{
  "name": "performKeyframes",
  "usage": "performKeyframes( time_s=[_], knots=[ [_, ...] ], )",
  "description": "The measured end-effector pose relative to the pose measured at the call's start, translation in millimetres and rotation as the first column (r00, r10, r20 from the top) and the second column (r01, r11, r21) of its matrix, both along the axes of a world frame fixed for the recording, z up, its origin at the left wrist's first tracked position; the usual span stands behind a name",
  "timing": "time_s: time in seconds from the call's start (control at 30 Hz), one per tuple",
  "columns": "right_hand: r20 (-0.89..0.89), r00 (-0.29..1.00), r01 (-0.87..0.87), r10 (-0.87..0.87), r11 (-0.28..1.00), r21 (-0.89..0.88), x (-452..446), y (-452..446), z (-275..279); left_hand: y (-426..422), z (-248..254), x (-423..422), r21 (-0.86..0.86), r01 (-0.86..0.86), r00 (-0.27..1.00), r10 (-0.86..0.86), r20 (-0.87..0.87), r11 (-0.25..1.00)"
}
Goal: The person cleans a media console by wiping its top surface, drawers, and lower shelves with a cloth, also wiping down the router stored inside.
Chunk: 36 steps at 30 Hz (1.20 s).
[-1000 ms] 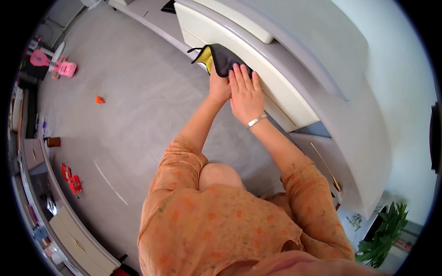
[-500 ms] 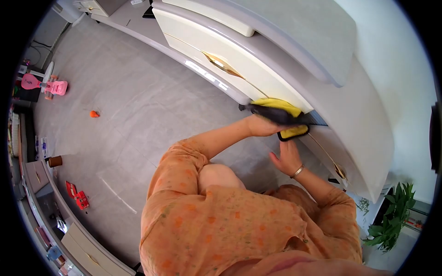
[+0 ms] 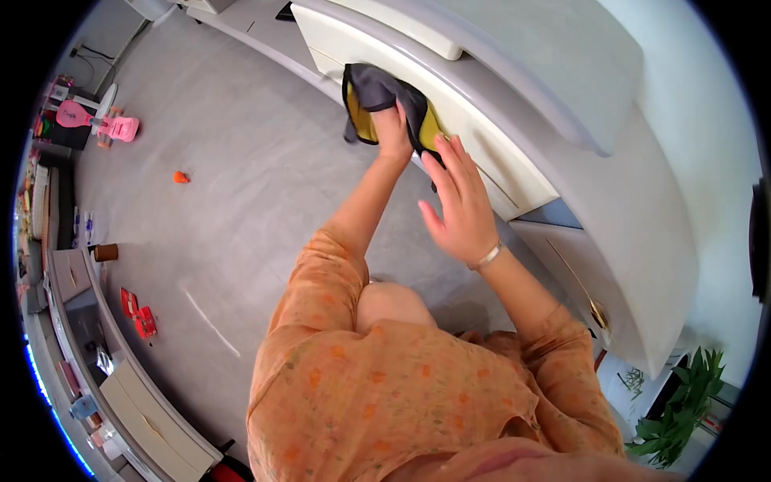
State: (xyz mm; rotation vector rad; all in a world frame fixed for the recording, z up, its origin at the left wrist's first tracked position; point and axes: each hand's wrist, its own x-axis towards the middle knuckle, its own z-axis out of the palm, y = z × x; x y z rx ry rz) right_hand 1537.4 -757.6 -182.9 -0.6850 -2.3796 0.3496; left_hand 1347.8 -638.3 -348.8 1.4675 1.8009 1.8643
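My left hand (image 3: 391, 128) holds a grey and yellow cleaning cloth (image 3: 385, 90) with black edging against the cream drawer front (image 3: 482, 145) of a long low cabinet. The cloth drapes over its fingers, hiding most of them. My right hand (image 3: 462, 201), with a bracelet at the wrist, is open beside it, fingers spread and pointing up towards the cabinet. Its fingertips are close to the cloth's yellow right end; I cannot tell whether they touch. The cloth covers the area of this drawer's gold handle.
Another gold handle (image 3: 597, 312) is on the cabinet's right-hand front. A leafy plant (image 3: 683, 410) stands at the lower right. On the grey floor (image 3: 233, 161) lie a small orange object (image 3: 181, 177) and a red toy (image 3: 138, 313). A pink ride-on toy (image 3: 96, 123) stands far left.
My left hand has moved the cloth left and up along the drawer front, away from the blue-grey gap. My right hand has also moved up and left, with its fingers more spread.
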Motion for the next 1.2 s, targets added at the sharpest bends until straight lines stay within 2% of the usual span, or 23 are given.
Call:
performKeyframes(
  time_s=[0.07,0.13,0.17,0.2,0.23,0.3,0.37,0.4,0.43,0.5,0.53,0.6,0.63,0.67,0.7,0.77,0.87,1.0,1.07,1.1,1.17,1.2],
  knots=[
    [0.038,0.999,0.006,-0.007,1.0,0.031,-10,11,-2,5,-11,30,-0.02,-0.024,0.992,0.026,0.123,1.0],
    [0.03,1.0,-0.001,0.001,1.0,-0.003,-21,26,-11,-15,-24,63,0.096,0.085,0.996,-0.089,0.03,0.992],
    [0.022,1.0,0.003,-0.002,0.999,-0.042,-26,30,-13,-17,-24,64,-0.095,0.15,0.982,-0.137,0.132,0.984],
    [0.122,0.99,0.078,-0.077,0.997,-0.001,-27,33,-13,-19,-26,66,-0.289,0.219,0.962,-0.157,0.222,0.932],
    [0.125,0.991,0.053,-0.053,0.999,0.001,-29,36,-15,-38,11,68,-0.088,0.234,0.92,-0.191,0.342,0.968],
    [0.083,0.996,0.018,-0.021,0.999,0.037,-33,43,-21,-42,35,59,0.124,0.197,0.864,-0.232,0.447,0.973],
    [0.135,0.991,0.015,-0.02,0.999,0.038,-42,45,-18,-22,35,28,0.039,0.154,0.887,-0.155,0.435,0.987],
    [0.201,0.979,0.027,-0.046,0.995,0.095,-46,47,-17,-10,41,14,0.019,0.029,0.935,-0.034,0.352,0.999],
    [0.266,0.961,0.035,-0.076,0.987,0.155,-52,50,-16,4,32,15,0.191,-0.207,0.954,0.155,0.256,0.96],
    [0.284,0.956,0.02,-0.073,0.983,0.183,-78,65,-16,35,8,-35,-0.044,-0.111,0.893,0.119,0.435,0.993],
    [0.308,0.949,0.009,-0.071,0.981,0.196,-82,68,-17,60,-25,-60,0.044,-0.247,0.956,0.236,0.177,0.968],
    [0.397,0.916,-0.016,-0.062,0.982,0.189,-96,76,-20,86,-50,-103,0.05,-0.131,0.961,0.114,0.253,0.99],
    [0.4,0.914,-0.016,-0.061,0.982,0.187,-105,83,-28,88,-38,-110,0.082,-0.057,0.857,0.007,0.515,0.995],
    [0.429,0.902,-0.029,-0.059,0.98,0.195,-112,90,-39,89,-26,-118,0.135,-0.039,0.669,-0.075,0.739,0.99],
    [0.456,0.888,-0.041,-0.057,0.978,0.203,-117,94,-49,88,-8,-122,0.196,-0.059,0.381,-0.159,0.911,0.979],
    [0.487,0.869,-0.037,-0.085,0.971,0.237,-121,94,-55,108,-27,-139,0.193,-0.081,0.424,-0.142,0.895,0.978],
    [0.487,0.869,-0.013,-0.083,0.982,0.191,-113,82,-49,111,-36,-135,0.214,-0.044,0.211,-0.2,0.957,0.976],
    [0.38,0.924,-0.001,-0.052,0.99,0.138,-76,62,-51,31,-1,-24,0.26,0.039,-0.079,-0.256,0.963,0.965],
    [0.242,0.97,-0.004,-0.009,0.999,0.054,-51,45,-56,-21,25,29,0.243,0.143,-0.24,-0.205,0.949,0.959],
    [0.244,0.969,0.009,-0.02,0.999,0.049,-37,35,-61,-38,33,48,0.23,0.196,-0.306,-0.164,0.938,0.953],
    [0.059,0.997,-0.05,0.051,0.998,-0.031,-9,15,-76,-64,43,75,0.187,0.312,-0.375,-0.061,0.925,0.931],
    [0.058,0.997,-0.038,0.04,0.999,-0.035,5,5,-82,-75,43,84,0.12,0.4,-0.408,0.06,0.911,0.909]
  ],
)
